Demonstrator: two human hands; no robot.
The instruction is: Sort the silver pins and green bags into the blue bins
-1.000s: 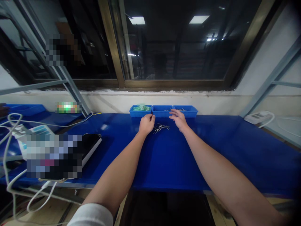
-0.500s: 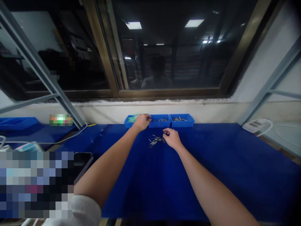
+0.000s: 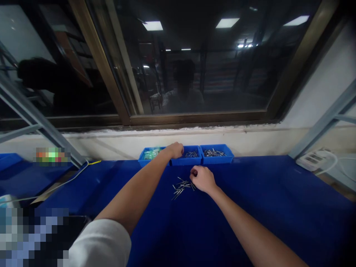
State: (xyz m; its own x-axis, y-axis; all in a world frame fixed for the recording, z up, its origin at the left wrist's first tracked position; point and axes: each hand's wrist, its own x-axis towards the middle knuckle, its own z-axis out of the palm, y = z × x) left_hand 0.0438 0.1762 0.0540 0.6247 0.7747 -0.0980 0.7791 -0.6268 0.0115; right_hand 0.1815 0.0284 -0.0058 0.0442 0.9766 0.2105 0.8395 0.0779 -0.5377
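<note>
At near left, a white sleeve (image 3: 101,243), pushed up to bare the left forearm. Blue surface (image 3: 250,200) beneath both arms. Mid-surface: loose pins (image 3: 182,187), slim and metallic, scattered in a small heap, lying at various angles, some crossing. Right hand (image 3: 203,178) just beyond their right side, low over the surface; fingers curled inward, thumb near forefinger. Cannot tell whether a pin is pinched there.

Farther, three blue bins in a row. Left hand (image 3: 175,150) over the left part of the middle bin (image 3: 185,161); fingers bent downward, grip hidden, so cannot tell if anything is held. More pins show in that bin, to the right of the hand. Right bin (image 3: 217,160): metal pieces, heaped. Left bin (image 3: 144,162): green and whitish bits, partly behind the forearm. At back right, a white block (image 3: 316,159) with cable. Behind all, pale wall (image 3: 258,142), then dark window (image 3: 222,81), ceiling lights mirrored.
</note>
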